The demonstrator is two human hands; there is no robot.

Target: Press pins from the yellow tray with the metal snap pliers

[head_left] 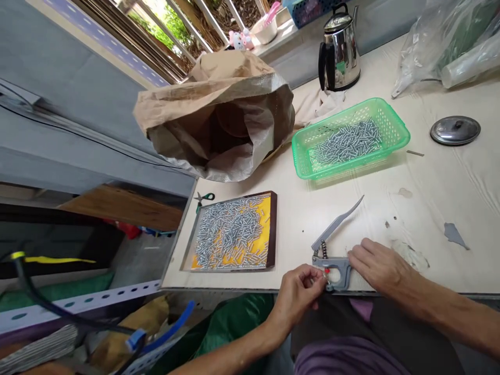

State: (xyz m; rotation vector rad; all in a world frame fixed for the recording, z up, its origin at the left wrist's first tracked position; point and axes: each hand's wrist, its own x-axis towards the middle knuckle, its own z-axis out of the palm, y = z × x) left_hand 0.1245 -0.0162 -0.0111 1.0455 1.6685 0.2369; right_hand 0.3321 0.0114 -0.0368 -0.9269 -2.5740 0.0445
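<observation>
A small grey hand press (339, 271) with a long lever, a spring and a red tip stands at the table's front edge. My left hand (302, 286) is at its left side, thumb and fingers pinched together close to the red tip; whatever is between them is too small to make out. On the other side, my right hand (377, 263) rests against the press frame, fingers bent over its right edge. Left of the press lies a shallow yellow tray (264, 224) with a brown rim, full of small metal springs (230, 229).
A green plastic basket (302, 165) holds more small springs. Behind the tray stands an open brown paper sack (172, 112). Further back are a steel kettle (340, 52) and a clear plastic bag (425, 47). Also on the table are a metal lid (455, 130) and scissors (203, 197).
</observation>
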